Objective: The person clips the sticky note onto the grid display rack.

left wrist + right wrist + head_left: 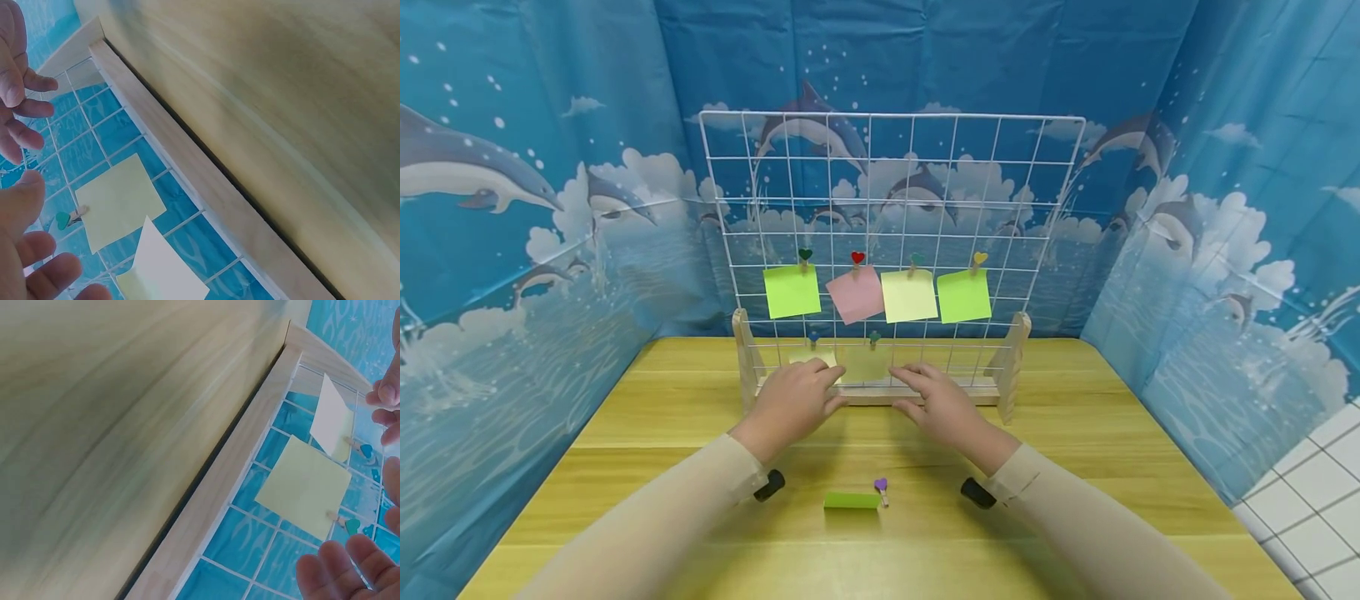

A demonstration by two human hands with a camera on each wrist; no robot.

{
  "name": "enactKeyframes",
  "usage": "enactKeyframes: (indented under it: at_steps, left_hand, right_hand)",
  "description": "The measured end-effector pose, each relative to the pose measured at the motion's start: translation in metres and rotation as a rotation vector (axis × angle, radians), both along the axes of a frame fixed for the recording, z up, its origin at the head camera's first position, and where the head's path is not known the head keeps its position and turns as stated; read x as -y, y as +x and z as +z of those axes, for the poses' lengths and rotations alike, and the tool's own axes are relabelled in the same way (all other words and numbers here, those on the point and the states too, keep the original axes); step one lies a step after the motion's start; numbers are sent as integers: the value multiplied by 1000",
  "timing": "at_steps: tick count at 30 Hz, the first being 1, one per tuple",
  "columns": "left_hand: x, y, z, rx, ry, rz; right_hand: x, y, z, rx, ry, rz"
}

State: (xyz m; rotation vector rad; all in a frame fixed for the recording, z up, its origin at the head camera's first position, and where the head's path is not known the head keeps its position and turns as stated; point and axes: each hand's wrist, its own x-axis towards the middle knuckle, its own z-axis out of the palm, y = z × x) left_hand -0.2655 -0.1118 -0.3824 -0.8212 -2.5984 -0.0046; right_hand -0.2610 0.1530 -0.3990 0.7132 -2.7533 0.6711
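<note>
My left hand [797,404] and right hand [943,412] are held before the lower part of a white wire grid [891,200], fingers loosely extended and holding nothing. Between them a pale yellow sticky note [867,365] hangs from a clothespin with a green heart [874,337]. Left of it, partly behind my left hand, a second pale note [808,354] hangs from a blue-heart clothespin [813,337]. In the left wrist view that second note [162,269] sticks out from the grid. Whether any fingertip touches the grid or the notes, I cannot tell.
Higher up hang two green notes [792,292] [964,297], a pink note [856,296] and a yellow note [909,297] on heart clothespins. A wooden stand [1015,367] bears the grid. Near me on the table [647,467] lie a green note [852,501] and a purple-heart clothespin [882,490].
</note>
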Motion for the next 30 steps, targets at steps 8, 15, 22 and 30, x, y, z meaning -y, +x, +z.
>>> enactKeyframes:
  at_steps: [8, 15, 22, 30]
  left_hand:
    - [6, 10, -6, 76, 4, 25]
    - [11, 18, -12, 179, 29, 46]
    - [16, 26, -23, 241, 24, 60]
    - [17, 34, -33, 313, 70, 30]
  right_hand:
    - [-7, 8, -6, 52, 21, 11]
    - [-13, 11, -12, 140, 43, 39]
    - [-19, 12, -17, 232, 44, 92]
    - [-22, 15, -22, 295, 46, 122]
